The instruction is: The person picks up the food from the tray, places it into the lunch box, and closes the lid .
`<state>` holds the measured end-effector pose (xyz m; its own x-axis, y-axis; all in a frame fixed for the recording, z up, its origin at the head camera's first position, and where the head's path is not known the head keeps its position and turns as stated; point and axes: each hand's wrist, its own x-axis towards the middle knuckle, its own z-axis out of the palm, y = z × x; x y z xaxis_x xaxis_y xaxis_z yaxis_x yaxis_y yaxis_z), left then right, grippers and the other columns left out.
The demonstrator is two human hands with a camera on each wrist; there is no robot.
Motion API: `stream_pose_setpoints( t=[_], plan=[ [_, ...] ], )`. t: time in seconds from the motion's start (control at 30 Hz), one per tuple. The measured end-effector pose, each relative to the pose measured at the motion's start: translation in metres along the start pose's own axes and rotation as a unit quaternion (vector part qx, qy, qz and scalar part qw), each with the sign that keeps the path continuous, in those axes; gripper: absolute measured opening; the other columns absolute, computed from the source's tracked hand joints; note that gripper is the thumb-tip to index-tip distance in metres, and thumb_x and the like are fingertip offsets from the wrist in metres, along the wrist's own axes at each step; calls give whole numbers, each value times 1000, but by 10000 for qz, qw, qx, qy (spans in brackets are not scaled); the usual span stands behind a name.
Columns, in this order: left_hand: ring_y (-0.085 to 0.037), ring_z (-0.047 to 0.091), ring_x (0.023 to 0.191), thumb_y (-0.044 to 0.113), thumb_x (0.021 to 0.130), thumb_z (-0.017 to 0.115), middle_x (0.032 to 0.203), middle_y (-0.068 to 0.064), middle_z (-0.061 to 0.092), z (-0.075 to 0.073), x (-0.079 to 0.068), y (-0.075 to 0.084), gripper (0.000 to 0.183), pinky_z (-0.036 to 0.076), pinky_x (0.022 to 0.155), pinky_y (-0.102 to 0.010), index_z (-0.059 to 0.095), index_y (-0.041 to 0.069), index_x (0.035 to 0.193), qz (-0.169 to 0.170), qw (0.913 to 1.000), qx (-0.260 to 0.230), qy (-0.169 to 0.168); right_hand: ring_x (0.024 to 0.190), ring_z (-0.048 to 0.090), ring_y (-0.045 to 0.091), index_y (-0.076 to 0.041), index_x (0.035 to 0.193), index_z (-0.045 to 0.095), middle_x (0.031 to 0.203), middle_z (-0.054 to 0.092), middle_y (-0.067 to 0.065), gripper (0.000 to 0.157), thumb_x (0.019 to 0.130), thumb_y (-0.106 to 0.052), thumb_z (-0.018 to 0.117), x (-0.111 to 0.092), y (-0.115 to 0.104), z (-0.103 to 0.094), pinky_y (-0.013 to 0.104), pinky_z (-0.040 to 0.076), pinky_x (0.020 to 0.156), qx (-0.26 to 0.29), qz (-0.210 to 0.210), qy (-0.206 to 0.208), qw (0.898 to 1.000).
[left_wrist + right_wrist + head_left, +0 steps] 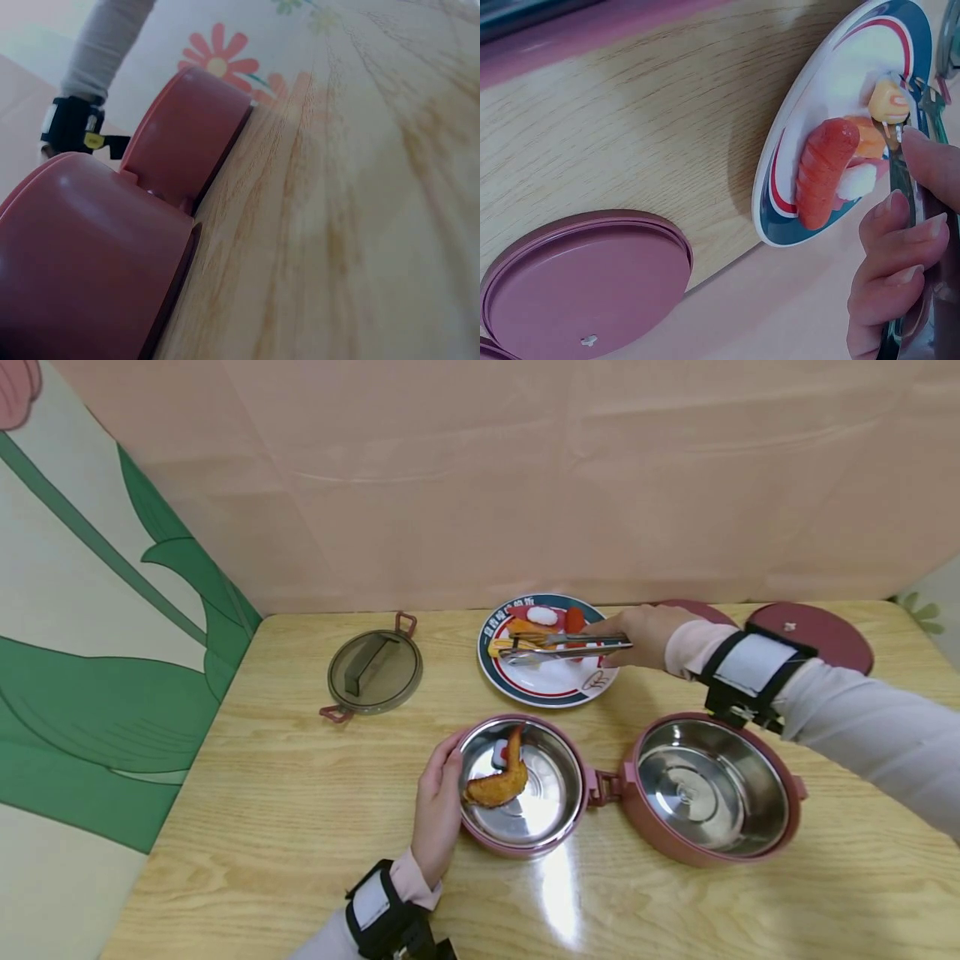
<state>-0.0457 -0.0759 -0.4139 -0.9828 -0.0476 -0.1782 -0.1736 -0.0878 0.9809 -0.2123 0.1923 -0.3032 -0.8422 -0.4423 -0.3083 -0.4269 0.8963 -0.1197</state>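
Note:
My left hand [438,806] holds the left side of a small pink pot [551,777] with a steel inside, fingers along its outer wall. In it lie a fried chicken wing [498,787] and a small white-and-red piece [500,753]. Metal tongs [566,649] are gripped in my right hand [645,633], reaching left over an oval plate [551,695]. On that plate are a red sausage [826,174], a yellow-orange piece [889,100] right by the tongs' tips, and a white-topped pink piece [542,615]. The left hand is outside the left wrist view.
A larger pink pot [705,785] stands right of the small one, their handles meeting. A dark see-through lid [375,672] with pink handles lies at the left. Two maroon lids [813,639] lie at the back right, partly behind the right arm. A wall rises behind the table.

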Motion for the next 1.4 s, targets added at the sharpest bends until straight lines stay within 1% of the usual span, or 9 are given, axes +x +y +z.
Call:
stream_pose_setpoints(
  t=[0.2,0.3,0.5,0.6,0.73,0.9,1.03,1.23,1.4],
  plan=[
    [-19,38,140,21,106,32,145,-4,49,0,0,0,38,29,119,-41,49,12,139,-13,10000,-40,-23,89,66,29,-17,134,59,119,67,20,54,84,-30,74,-4,4,0,45,56,72,110,-325,161,9993],
    [-19,38,140,22,106,32,145,-4,49,0,0,0,38,29,119,-42,49,12,139,-16,10000,-41,-31,90,66,28,-16,134,59,117,68,19,53,85,-31,73,-6,7,-2,48,56,74,149,-394,178,9990],
    [-19,38,140,22,106,33,145,-4,49,0,0,0,38,29,119,-42,49,12,138,-38,10000,-60,-8,84,64,27,-22,135,58,115,69,16,53,85,-33,73,-9,7,-7,43,53,65,-54,-193,198,9996],
    [-19,39,140,22,106,33,144,-4,49,0,0,0,38,29,119,-42,49,12,138,-44,10000,-62,-2,84,64,26,-23,133,60,114,70,14,51,84,-32,74,-12,8,-10,42,51,64,-131,-288,345,9989],
    [-19,39,139,22,106,33,144,-3,50,1,0,-1,37,29,119,-42,49,12,138,-48,10000,-46,10,77,60,20,-18,130,63,108,72,10,50,82,-26,76,-13,11,-13,38,50,66,-6,-555,560,9969],
    [-19,39,139,22,105,34,144,-4,50,1,1,-1,38,29,119,-42,50,11,138,0,10000,-18,21,70,55,17,-14,131,62,99,74,8,53,81,-22,77,-16,12,-19,31,43,63,138,-617,611,9961],
    [-19,39,139,22,105,34,144,-4,50,1,1,-1,38,29,119,-42,49,11,138,16,10000,-12,12,72,56,15,-15,130,63,98,74,6,52,81,-22,77,-19,12,-23,32,46,65,72,-638,606,9961],
    [-20,39,140,22,105,33,144,-4,50,0,1,-2,39,29,119,-43,49,10,139,7,10000,8,-16,81,62,14,-13,127,65,104,74,7,48,80,-16,78,-24,10,-27,37,53,75,251,-929,707,9928],
    [-20,38,140,22,106,33,145,-5,49,-1,1,-1,39,29,119,-43,48,10,139,-14,10000,17,-11,74,60,11,-15,122,69,100,75,3,46,78,-17,80,-26,7,-31,32,52,68,16,-1261,961,9873]
  ],
)
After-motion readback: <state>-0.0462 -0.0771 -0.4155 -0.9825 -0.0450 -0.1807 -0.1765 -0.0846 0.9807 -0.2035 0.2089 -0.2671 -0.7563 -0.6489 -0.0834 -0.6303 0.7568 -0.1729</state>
